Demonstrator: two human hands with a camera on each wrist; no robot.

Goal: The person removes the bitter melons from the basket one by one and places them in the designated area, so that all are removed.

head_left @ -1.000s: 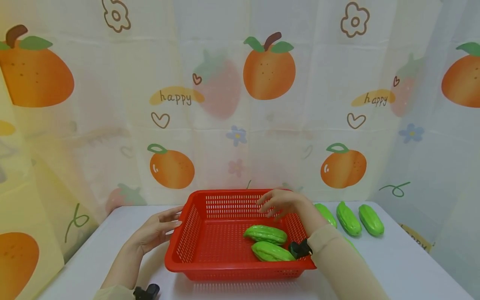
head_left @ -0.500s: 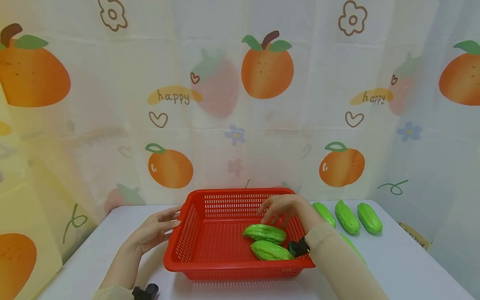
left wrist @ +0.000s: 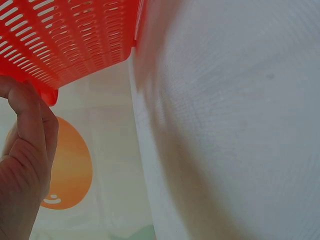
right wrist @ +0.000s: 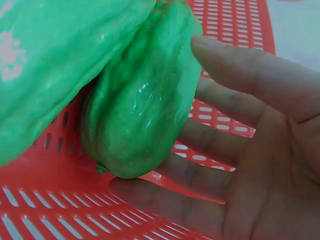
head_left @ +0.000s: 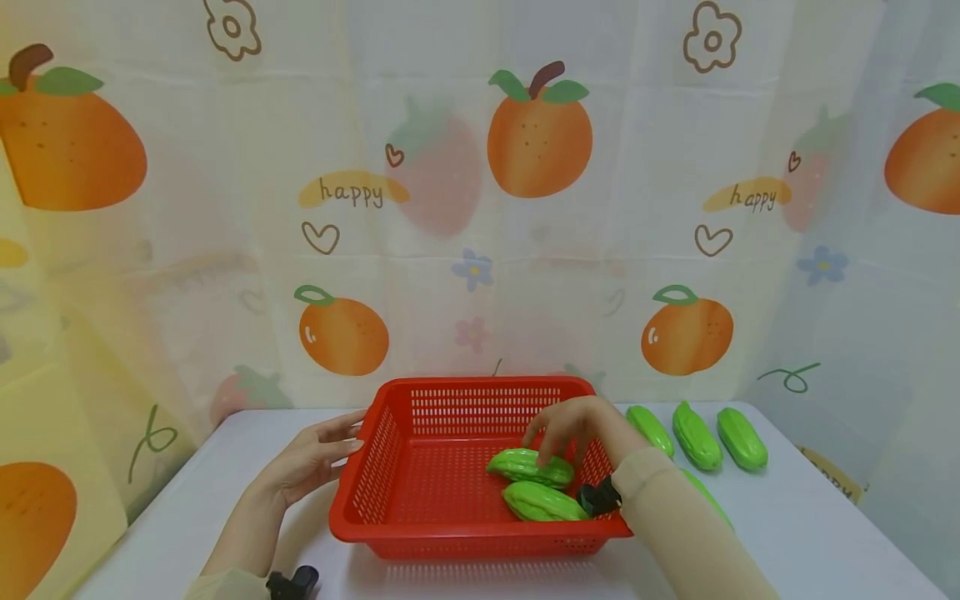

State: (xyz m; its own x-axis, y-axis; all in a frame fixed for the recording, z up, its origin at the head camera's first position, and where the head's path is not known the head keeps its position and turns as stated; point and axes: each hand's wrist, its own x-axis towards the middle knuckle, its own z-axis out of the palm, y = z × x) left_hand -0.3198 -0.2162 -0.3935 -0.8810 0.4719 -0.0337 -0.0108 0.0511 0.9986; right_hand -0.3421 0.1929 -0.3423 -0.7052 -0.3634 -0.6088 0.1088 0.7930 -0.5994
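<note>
A red slotted plastic basket (head_left: 450, 483) stands on the table and holds two green ridged gourds. The far gourd (head_left: 517, 463) lies just behind the near gourd (head_left: 543, 502), toward the basket's right side. Reaching in over the right wall, my right hand (head_left: 573, 425) is at the far gourd. In the right wrist view its thumb (right wrist: 235, 65) touches one side of this gourd (right wrist: 145, 110), while the other fingers spread, nearly straight, behind and beneath it. My left hand (head_left: 311, 458) touches the basket's left rim with extended fingers; its fingertips are partly hidden there in the left wrist view.
Right of the basket, several more gourds lie on the white table (head_left: 810, 533), among them one near the back edge (head_left: 742, 439). One is mostly covered by the right sleeve (head_left: 675, 517). A fruit-print curtain (head_left: 540, 275) hangs behind the table.
My right hand has lowered from above the basket's back right part onto the far gourd. The left hand, the basket and the gourds have stayed in place.
</note>
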